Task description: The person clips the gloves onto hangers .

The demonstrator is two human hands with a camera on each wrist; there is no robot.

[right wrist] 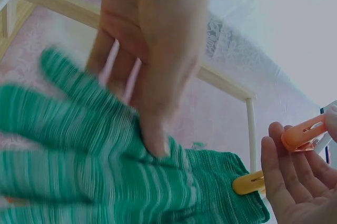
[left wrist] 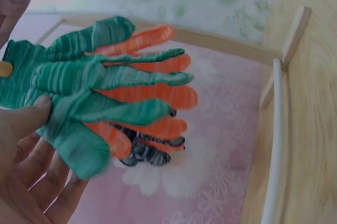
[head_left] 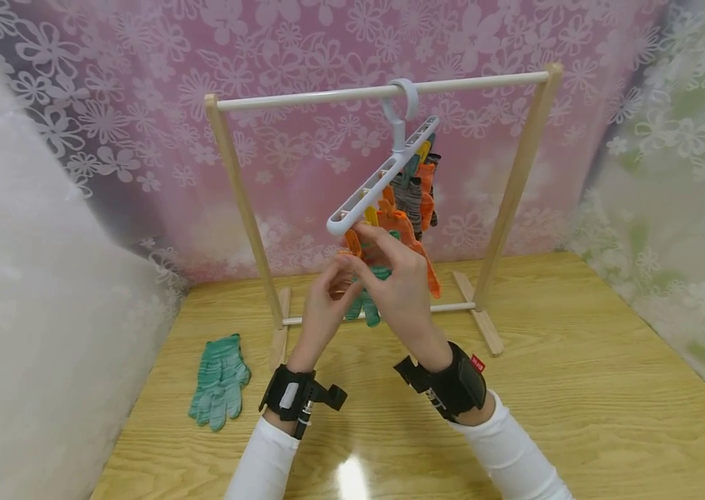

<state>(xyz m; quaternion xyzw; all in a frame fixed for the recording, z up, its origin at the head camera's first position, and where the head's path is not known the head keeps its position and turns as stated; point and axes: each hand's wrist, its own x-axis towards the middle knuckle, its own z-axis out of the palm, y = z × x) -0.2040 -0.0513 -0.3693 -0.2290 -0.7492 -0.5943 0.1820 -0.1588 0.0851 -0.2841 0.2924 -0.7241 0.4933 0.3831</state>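
My left hand [head_left: 325, 295] holds a green striped glove [left wrist: 73, 82] near its cuff, thumb on the front and fingers behind. A yellow clothespin [right wrist: 248, 183] grips the cuff of this glove under a pale grey clip hanger [head_left: 383, 173]. Beside it, my right hand [head_left: 399, 292] is raised to the hanger's near end, its fingers around an orange clothespin [right wrist: 303, 132]. Farther along the hanger hang orange gloves [left wrist: 158, 92] and dark grey gloves [head_left: 407, 196], partly hidden behind the green one.
The hanger hooks over the white rod [head_left: 314, 98] of a wooden stand [head_left: 239, 201] on the wood-grain table [head_left: 590, 403]. Another green glove [head_left: 221, 380] lies flat at the left. Floral curtains [head_left: 302, 48] surround the back and sides.
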